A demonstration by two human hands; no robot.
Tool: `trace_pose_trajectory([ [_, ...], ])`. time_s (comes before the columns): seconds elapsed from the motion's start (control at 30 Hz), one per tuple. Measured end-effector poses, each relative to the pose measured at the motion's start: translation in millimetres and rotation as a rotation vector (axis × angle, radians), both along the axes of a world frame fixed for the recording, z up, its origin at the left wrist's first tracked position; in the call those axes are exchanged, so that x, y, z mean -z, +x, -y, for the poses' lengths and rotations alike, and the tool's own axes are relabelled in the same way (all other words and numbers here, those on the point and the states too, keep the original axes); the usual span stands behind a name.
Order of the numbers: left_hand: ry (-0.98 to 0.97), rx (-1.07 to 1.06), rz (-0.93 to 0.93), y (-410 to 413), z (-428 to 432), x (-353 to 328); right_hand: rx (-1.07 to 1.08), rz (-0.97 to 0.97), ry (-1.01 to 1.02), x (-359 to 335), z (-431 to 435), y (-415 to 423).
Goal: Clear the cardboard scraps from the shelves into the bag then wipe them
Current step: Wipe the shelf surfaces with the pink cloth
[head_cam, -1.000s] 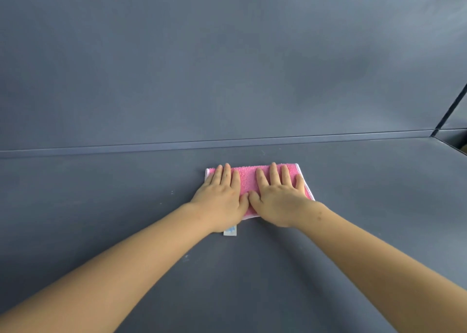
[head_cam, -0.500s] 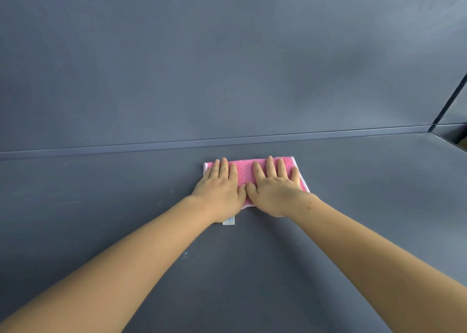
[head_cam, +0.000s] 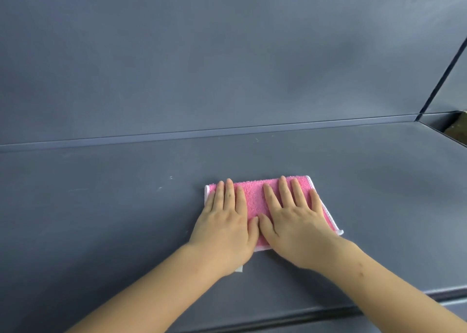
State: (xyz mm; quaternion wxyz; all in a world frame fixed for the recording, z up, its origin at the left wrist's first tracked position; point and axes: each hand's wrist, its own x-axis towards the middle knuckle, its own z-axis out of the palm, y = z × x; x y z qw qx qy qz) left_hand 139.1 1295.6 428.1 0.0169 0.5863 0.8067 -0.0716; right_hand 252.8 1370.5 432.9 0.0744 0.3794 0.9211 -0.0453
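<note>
Pink terry cloth [head_cam: 255,196], soft and light, lies on the grey shelf [head_cam: 101,219] under flat, open left [head_cam: 223,227] and right [head_cam: 293,221] hands, thumbs touching.

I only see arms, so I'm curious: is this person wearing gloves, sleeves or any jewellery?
Nothing worn is visible. The left hand and right hand are bare, with no gloves, rings or watch. Both forearms are uncovered right down to the picture's lower edge.

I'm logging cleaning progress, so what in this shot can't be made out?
- Head view: most of the pink cloth, under the left hand and right hand.
- White tag: mostly hidden by the left wrist.
- Bag: out of frame.
- Brownish patch: cut by the right edge.
</note>
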Motion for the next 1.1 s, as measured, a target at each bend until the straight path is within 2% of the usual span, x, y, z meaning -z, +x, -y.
trace_pose_trajectory([
  [0.5, -0.011, 0.030, 0.004, 18, 25, 0, -0.062, 0.018, 0.042, -4, 22, 18],
  [0.77, -0.011, 0.001, 0.040, -15, -10, -5, -0.093, -0.117, 0.032, 2, -17, -18],
  [1.1, 0.055, -0.075, 0.153, -60, -64, -5, -0.065, -0.134, 0.020, 6, -77, -73],
])
